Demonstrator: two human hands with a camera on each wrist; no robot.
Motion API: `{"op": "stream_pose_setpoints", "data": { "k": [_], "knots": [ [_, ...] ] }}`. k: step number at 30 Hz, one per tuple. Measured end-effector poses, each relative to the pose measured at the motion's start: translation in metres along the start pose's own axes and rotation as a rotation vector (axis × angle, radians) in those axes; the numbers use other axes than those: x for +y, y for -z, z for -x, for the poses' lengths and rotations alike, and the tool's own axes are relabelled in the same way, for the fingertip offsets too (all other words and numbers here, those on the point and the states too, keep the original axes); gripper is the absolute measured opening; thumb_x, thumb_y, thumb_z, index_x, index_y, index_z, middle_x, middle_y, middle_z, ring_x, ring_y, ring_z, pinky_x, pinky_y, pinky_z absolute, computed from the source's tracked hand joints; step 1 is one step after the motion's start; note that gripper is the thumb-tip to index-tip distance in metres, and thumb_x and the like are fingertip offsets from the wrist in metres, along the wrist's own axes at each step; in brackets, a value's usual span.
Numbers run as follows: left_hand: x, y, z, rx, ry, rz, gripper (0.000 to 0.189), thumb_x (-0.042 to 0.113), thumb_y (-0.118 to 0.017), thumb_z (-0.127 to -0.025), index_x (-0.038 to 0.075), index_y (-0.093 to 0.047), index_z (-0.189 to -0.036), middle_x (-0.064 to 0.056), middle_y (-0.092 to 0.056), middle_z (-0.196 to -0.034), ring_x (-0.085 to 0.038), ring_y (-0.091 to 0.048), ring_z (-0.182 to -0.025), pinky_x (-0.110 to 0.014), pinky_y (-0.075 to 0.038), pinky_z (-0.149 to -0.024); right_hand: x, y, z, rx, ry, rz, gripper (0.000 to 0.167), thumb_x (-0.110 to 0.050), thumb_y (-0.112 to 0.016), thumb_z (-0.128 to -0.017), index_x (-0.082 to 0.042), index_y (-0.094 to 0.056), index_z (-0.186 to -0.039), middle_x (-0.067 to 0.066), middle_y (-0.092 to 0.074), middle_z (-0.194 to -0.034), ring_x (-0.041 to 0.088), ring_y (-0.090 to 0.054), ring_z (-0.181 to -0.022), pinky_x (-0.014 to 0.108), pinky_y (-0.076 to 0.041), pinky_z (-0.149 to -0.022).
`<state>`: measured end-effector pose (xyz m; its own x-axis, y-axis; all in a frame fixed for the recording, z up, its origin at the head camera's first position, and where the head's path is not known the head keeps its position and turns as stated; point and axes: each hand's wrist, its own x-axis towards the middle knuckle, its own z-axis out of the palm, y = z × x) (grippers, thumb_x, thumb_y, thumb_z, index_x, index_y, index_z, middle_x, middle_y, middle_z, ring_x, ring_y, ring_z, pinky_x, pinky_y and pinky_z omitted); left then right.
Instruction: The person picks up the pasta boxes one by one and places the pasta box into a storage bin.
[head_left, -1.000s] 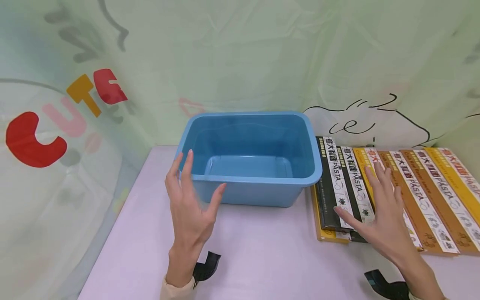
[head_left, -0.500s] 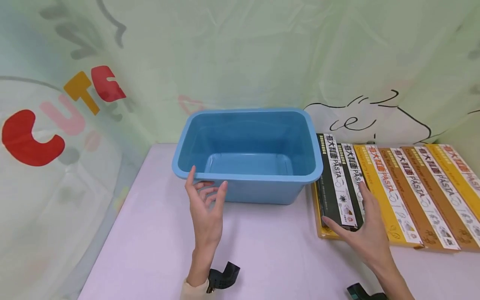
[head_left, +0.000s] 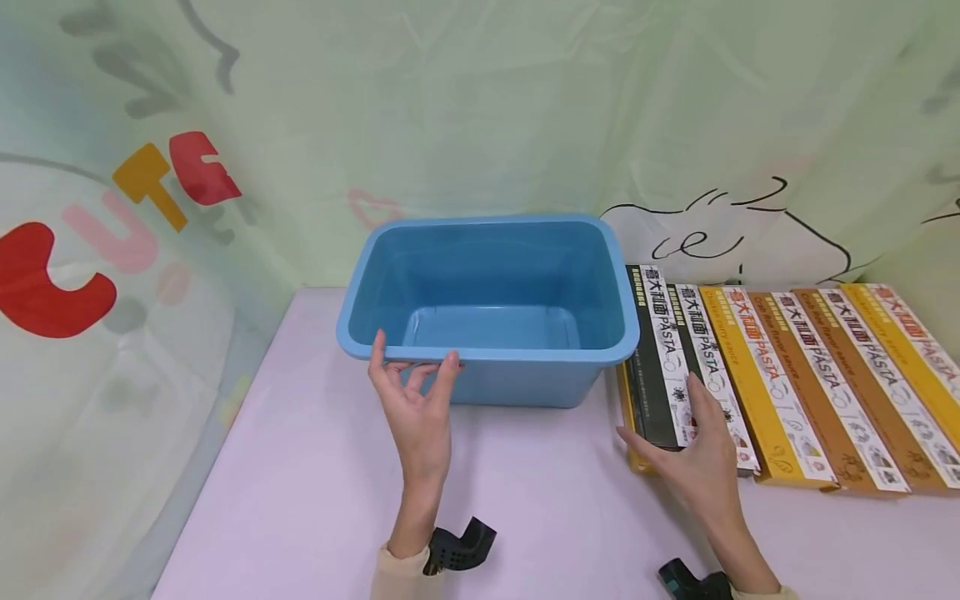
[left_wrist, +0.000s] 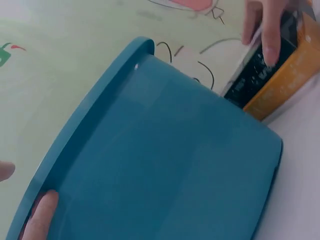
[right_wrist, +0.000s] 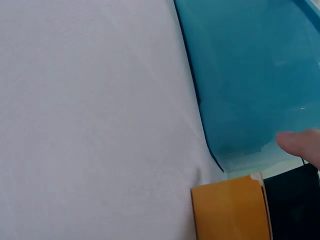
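Note:
A blue plastic tub [head_left: 487,356] stands on the table with no contents showing. My left hand [head_left: 412,417] is at its front rim, some fingers curled under the lip and the thumb beside it. The left wrist view shows one finger [left_wrist: 42,215] against the wall just below the rim. My right hand [head_left: 697,467] spans the leftmost black pasta box [head_left: 660,375], thumb out past its left side and fingers over its right part. That box lies on a yellow-orange box [right_wrist: 230,207]. In the right wrist view the thumb [right_wrist: 300,145] is beside the black box, its tip apart from it.
To the right lie another black pasta box [head_left: 712,358], a yellow one [head_left: 757,392] and several brown [head_left: 817,392] and yellow boxes in a row. A printed green curtain [head_left: 480,108] hangs behind. White cloth covers the table [head_left: 300,483].
My right hand has moved left from over the yellow box to the leftmost black box. My left hand has come down from over the tub to its front rim.

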<state>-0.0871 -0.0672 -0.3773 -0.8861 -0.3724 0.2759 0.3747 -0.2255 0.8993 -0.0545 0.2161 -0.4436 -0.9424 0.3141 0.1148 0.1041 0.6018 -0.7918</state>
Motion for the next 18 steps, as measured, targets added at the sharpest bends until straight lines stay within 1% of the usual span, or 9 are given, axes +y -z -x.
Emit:
{"op": "stream_pose_setpoints", "data": {
  "k": [3,7,10,13,18],
  "knots": [
    [0.000,-0.005,-0.001,0.030,0.008,0.024,0.098,-0.001,-0.076,-0.092,0.007,-0.010,-0.164,-0.017,-0.046,-0.125,-0.023,-0.066,-0.099,-0.041,-0.064,-0.090,0.000,-0.004,0.000,0.029,-0.006,0.002,0.125,-0.026,-0.097,-0.069,-0.002,-0.021,-0.165,0.026,-0.021,-0.169,0.048,-0.023,-0.154,0.066,-0.019,-0.126],
    [-0.002,-0.010,-0.002,0.066,0.018,0.037,0.103,-0.004,-0.079,-0.088,0.009,-0.011,-0.164,-0.014,-0.043,-0.142,-0.024,-0.061,-0.097,-0.039,-0.065,-0.088,-0.001,-0.007,0.000,0.054,-0.008,0.005,0.127,-0.024,-0.099,-0.067,-0.003,-0.021,-0.165,0.024,-0.022,-0.170,0.047,-0.024,-0.154,0.065,-0.020,-0.126],
    [-0.004,-0.013,-0.003,0.088,0.021,0.033,0.105,-0.006,-0.082,-0.085,0.009,-0.011,-0.163,-0.011,-0.037,-0.154,-0.024,-0.058,-0.096,-0.035,-0.065,-0.087,0.000,-0.009,0.000,0.059,0.006,0.022,0.127,-0.021,-0.099,-0.067,-0.001,-0.021,-0.165,0.027,-0.023,-0.168,0.049,-0.026,-0.153,0.066,-0.021,-0.126],
    [-0.006,-0.015,-0.004,0.104,0.024,0.040,0.106,-0.005,-0.084,-0.084,0.011,-0.014,-0.162,-0.011,-0.037,-0.155,-0.025,-0.057,-0.093,-0.035,-0.065,-0.086,0.001,-0.010,0.001,0.070,0.019,0.027,0.123,-0.017,-0.096,-0.069,0.001,-0.021,-0.164,0.030,-0.026,-0.166,0.052,-0.029,-0.150,0.066,-0.024,-0.124],
    [-0.007,-0.018,-0.004,0.122,0.015,0.074,0.103,-0.005,-0.084,-0.084,0.013,-0.017,-0.161,-0.016,-0.043,-0.144,-0.024,-0.057,-0.088,-0.041,-0.066,-0.083,0.003,-0.012,0.003,0.115,0.034,-0.007,0.111,-0.008,-0.089,-0.071,0.003,-0.027,-0.162,0.030,-0.032,-0.164,0.053,-0.034,-0.147,0.063,-0.027,-0.124]
  ]
}}
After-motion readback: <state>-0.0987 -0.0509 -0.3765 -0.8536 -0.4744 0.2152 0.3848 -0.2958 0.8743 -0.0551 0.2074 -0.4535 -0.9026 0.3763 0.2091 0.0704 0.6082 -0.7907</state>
